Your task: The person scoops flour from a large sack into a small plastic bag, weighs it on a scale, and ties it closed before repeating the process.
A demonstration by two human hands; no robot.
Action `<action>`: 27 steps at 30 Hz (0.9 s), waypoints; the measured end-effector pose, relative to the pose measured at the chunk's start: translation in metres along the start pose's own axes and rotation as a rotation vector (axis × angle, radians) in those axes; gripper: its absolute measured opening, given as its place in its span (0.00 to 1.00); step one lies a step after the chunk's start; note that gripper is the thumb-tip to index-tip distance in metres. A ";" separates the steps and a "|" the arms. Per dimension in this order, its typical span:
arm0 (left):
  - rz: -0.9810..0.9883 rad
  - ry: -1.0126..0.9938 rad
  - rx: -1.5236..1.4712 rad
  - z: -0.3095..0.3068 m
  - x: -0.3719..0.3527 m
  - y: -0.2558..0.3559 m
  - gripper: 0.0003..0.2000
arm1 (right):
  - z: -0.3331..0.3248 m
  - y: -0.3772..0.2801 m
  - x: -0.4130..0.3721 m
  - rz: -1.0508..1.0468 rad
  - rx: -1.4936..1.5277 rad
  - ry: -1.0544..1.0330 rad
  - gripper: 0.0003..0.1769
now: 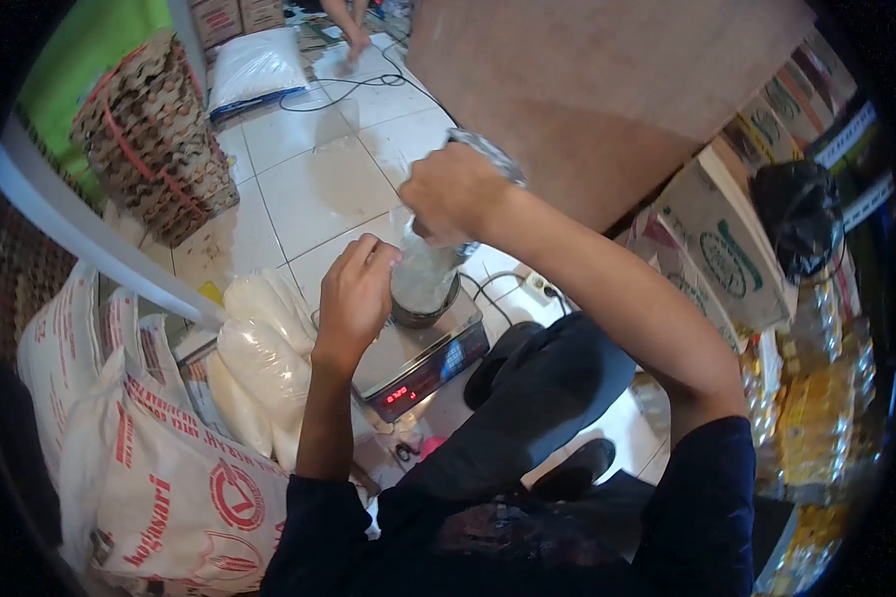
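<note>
My right hand [453,194] is closed around a shiny silver metal container [490,154], tilted above a clear plastic bag [423,279]. Much of the metal container is hidden behind the hand, so its exact kind does not show. With fingers pinched at the bag's upper left edge, my left hand [356,298] holds the bag's mouth. The bag stands in a dark round bowl [428,316], and pale contents show through the plastic. Under the bowl is a digital scale [433,370] with red lit digits on its front.
Filled plastic bags of white powder [259,343] and large printed flour sacks [184,488] stand at left. Stacked egg trays [154,139] are behind them. Cardboard boxes [722,244] and bottles of yellow oil [816,398] line the right. Cables [353,85] cross the tiles near another person's foot [356,42].
</note>
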State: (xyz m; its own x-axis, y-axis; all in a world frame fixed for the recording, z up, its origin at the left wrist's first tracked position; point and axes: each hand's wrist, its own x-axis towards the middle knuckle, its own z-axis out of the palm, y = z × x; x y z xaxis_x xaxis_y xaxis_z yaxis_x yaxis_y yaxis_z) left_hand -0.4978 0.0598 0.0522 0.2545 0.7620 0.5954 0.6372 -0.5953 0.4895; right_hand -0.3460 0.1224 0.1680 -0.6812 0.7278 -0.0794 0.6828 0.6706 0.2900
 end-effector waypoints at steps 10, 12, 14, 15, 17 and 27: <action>-0.006 -0.040 0.000 0.000 -0.004 0.002 0.04 | -0.010 0.008 -0.014 0.094 0.040 0.053 0.13; -0.015 -0.030 0.006 0.001 -0.003 0.003 0.05 | -0.018 0.020 -0.025 0.182 0.073 0.057 0.15; -0.010 -0.006 0.024 0.006 0.000 -0.002 0.06 | -0.026 0.035 -0.039 0.298 0.117 0.033 0.19; -0.015 0.003 0.034 0.010 0.003 -0.003 0.07 | -0.026 0.045 -0.047 0.341 0.141 0.099 0.20; 0.046 0.010 0.026 0.019 0.019 -0.006 0.07 | -0.021 0.073 -0.068 0.403 0.177 0.191 0.20; -0.060 -0.010 -0.010 0.037 0.022 -0.005 0.08 | -0.002 0.154 -0.304 0.738 0.300 0.298 0.22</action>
State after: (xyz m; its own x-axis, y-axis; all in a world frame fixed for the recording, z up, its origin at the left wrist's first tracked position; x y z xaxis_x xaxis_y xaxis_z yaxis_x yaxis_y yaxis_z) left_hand -0.4683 0.0892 0.0389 0.2231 0.7991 0.5582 0.6445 -0.5506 0.5306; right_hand -0.0341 0.0039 0.2385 -0.0459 0.9536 0.2975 0.9919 0.0788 -0.0995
